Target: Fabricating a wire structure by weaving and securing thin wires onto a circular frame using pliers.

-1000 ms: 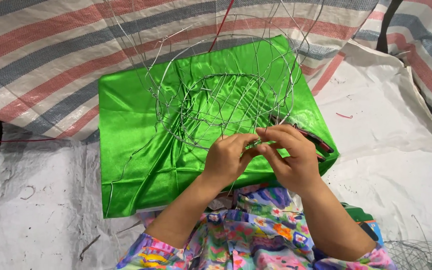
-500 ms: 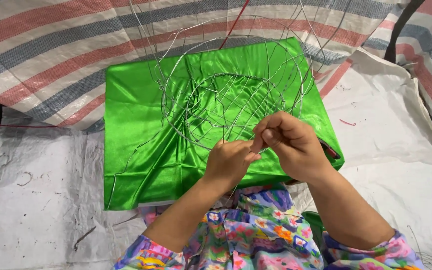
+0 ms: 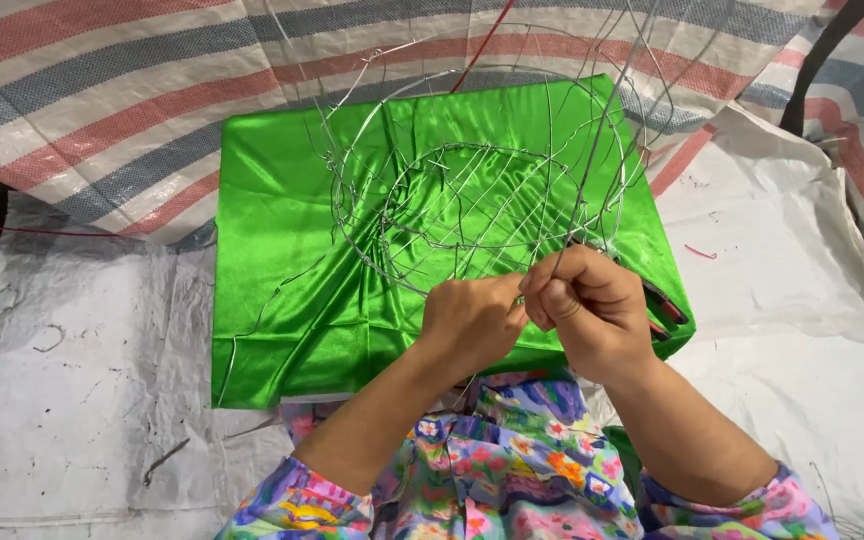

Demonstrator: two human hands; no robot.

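both grips are clenched on thin wire: the left hand [image 3: 470, 322] and the right hand [image 3: 592, 312] meet at the near rim of the wire frame [image 3: 472, 200], fingertips pinching strands where they cross, the two hands touching each other. largest around them is the striped tarp [image 3: 102, 90], banded red, blue and white, spread across the top; below it lies a white woven sheet [image 3: 72, 400], crumpled and smudged. on these rests the green satin cloth [image 3: 292, 260], a shiny, roughly square piece with creases. the wire frame sits on top of that cloth, a round open cage of silvery loops with loose ends rising toward the camera. a red string [image 3: 482, 45] runs up from it. no labels or packages show.
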